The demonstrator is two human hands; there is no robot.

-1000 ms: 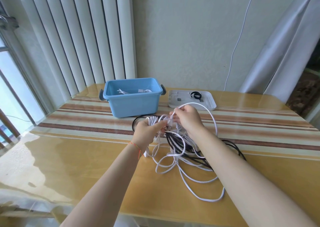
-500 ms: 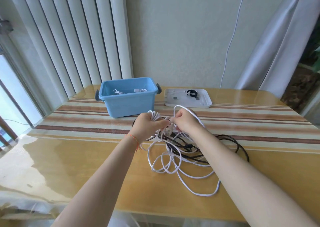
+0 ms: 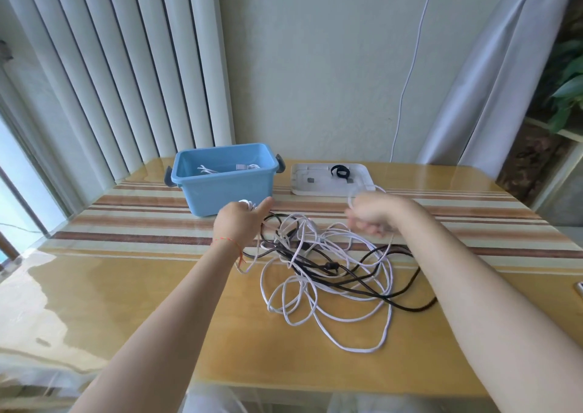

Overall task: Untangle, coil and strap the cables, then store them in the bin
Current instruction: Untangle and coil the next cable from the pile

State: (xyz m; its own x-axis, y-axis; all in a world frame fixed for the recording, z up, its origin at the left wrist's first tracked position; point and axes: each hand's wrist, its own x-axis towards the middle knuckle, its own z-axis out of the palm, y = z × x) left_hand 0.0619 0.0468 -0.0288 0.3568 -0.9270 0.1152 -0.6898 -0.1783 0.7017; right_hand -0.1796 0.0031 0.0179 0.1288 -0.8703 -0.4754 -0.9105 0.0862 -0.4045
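A long white cable [image 3: 331, 311] lies in loose loops on the table, tangled with a black cable [image 3: 372, 289]. My left hand [image 3: 240, 223] grips a small bundle of white coils just in front of the blue bin [image 3: 225, 192], thumb sticking out to the right. My right hand [image 3: 372, 214], blurred by motion, holds a strand of the white cable out to the right of the tangle. The bin holds a few white cables. A black strap [image 3: 340, 170] lies on the white tray [image 3: 318, 188] behind my right hand.
The striped table runner [image 3: 126, 220] crosses the glossy wooden table [image 3: 126, 302]. Vertical blinds hang at the back left, a curtain at the right. A thin white wire [image 3: 410, 75] runs down the wall. A small object [image 3: 580, 286] sits at the right table edge.
My hands were close together over the tangle; the right hand has swung out to the right, drawing a white strand with it. The left hand keeps its bundle.
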